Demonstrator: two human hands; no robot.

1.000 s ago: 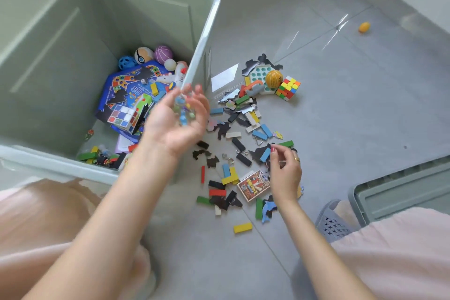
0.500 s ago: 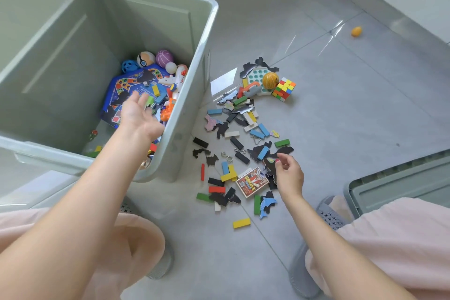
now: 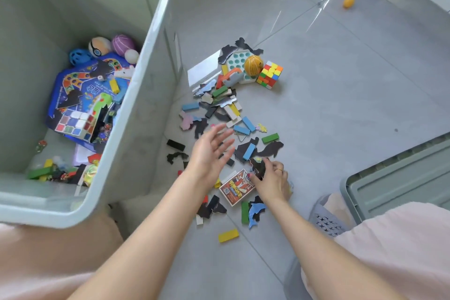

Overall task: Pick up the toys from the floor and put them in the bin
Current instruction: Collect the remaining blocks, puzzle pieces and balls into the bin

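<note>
A pale green bin stands on the left with balls, a blue game board and blocks inside. To its right a scatter of coloured blocks and dark puzzle pieces covers the grey floor. My left hand hovers over that scatter, fingers spread and empty. My right hand is low on the floor and pinches a dark puzzle piece beside a red card box. A yellow ball and a colour cube lie at the far end of the pile.
A grey crate lid lies at the right, next to a grey slipper. A small orange ball sits far off near the wall. A yellow block and a blue dolphin piece lie nearest me.
My left hand dropped its handful into the bin, came out empty and swung right over the floor pile. My right hand stayed low among the pieces and took hold of a dark one.
</note>
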